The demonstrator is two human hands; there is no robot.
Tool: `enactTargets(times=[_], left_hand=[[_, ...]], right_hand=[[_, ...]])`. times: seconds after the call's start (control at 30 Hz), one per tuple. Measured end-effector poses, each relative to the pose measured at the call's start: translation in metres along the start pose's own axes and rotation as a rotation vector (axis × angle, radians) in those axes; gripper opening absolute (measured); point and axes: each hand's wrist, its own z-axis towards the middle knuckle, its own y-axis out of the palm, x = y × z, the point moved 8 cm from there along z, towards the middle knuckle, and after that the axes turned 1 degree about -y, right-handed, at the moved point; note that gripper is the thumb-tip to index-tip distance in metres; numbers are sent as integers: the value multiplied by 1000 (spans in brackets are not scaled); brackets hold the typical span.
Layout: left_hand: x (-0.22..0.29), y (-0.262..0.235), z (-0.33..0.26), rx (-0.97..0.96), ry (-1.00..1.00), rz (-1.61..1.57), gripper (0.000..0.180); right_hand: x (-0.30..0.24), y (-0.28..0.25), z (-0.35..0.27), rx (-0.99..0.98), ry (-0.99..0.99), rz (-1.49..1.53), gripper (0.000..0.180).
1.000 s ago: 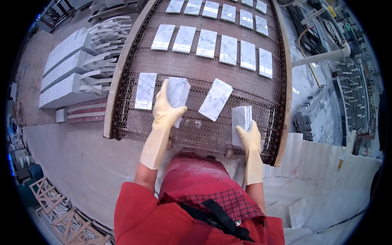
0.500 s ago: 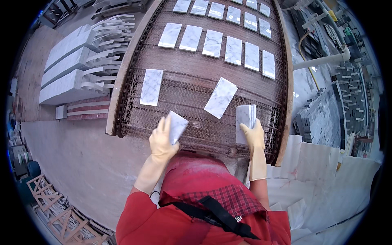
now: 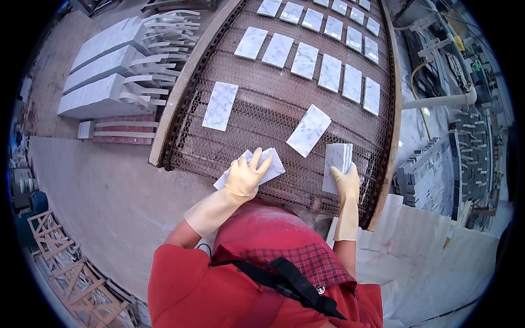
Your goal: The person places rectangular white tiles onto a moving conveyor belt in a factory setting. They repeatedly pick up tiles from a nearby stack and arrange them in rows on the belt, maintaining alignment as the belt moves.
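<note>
My left hand (image 3: 244, 176), in a cream rubber glove, is at the near edge of a wire-mesh conveyor. Its fingers spread over the top of a white-grey marble tile (image 3: 274, 167), gripping it; the thumb is hidden. Tile also shows at the wrist side, and I cannot tell if it is a second piece. My right hand (image 3: 348, 183), gloved alike, is closed round a small stack of marble tiles (image 3: 334, 164) at the conveyor's near right, edges showing. Between and beyond my hands lies a slanted tile (image 3: 309, 131), and another tile (image 3: 220, 106) rests farther left.
Rows of marble tiles (image 3: 305, 60) lie across the far part of the mesh belt (image 3: 262, 117). Wooden rails (image 3: 180, 104) border the conveyor. Stacked white slabs (image 3: 104, 68) with curved strips stand at left; dark and white pieces (image 3: 432, 169) are piled at right.
My left hand has moved right and turned with its tile, its fingers now across the top. My right hand still grips its stack. The whole view has shifted slightly.
</note>
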Motion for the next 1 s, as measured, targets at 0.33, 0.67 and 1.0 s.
enactTargets(times=[0.33,0.67,1.0], left_hand=[[-1,-4,0,-26,-16,-19,91],[5,-17,27,-227,-98,-43,74],[68,59,202,-99,-260,-57,80]], right_hand=[[-1,1,1,13,-39,21,60],[9,4,11,-15,12,-29,64],[4,8,9,17,35,-25,67]])
